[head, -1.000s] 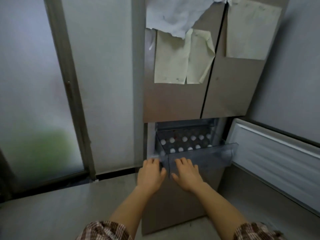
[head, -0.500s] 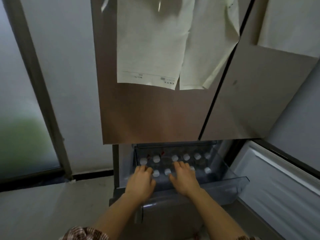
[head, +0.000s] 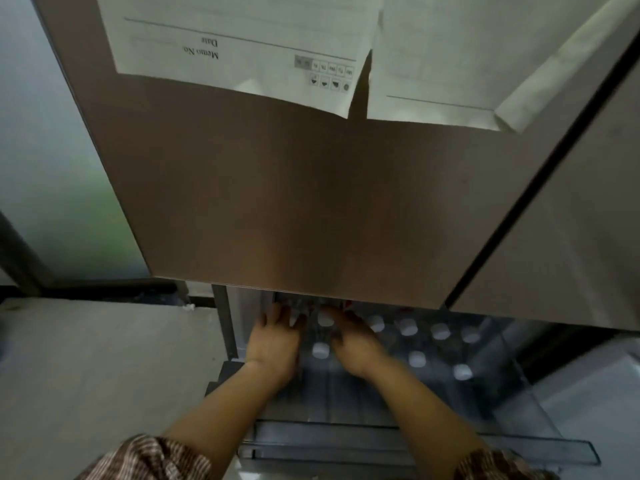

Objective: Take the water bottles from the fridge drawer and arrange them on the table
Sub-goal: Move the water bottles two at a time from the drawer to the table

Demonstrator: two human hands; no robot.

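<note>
Backdrop: grey floor (head: 104,358) on the left, with a frosted window (head: 52,168) above it.
Fridge door (head: 294,202): brown and closed, filling most of the view above the drawer.
Papers: a memo sheet (head: 242,46) hangs upside down on the door, and a second sheet (head: 450,64) with a folded corner hangs just beside it.
Fridge drawer (head: 415,448): clear plastic and pulled out below the door, its front wall nearest the camera.
Water bottles (head: 416,359): standing upright inside the drawer in rows with their white caps up. None has been lifted out.
Left hand (head: 275,344): down in the drawer's back left corner, palm down, fingers reaching toward the rear row under the door's edge.
Left grip: the fingers seem to touch a bottle neck, but blur hides whether they curl round it, so I cannot tell.
Right hand (head: 356,344): just beside the left, among the same rear bottles, with one cap between the two hands.
Right grip: the fingertips are blurred and partly hidden, so I cannot tell how far it is open or whether it has hold of anything.
Sleeves: a checked left sleeve (head: 149,459) and right sleeve (head: 495,465) sit at the bottom edge.
</note>
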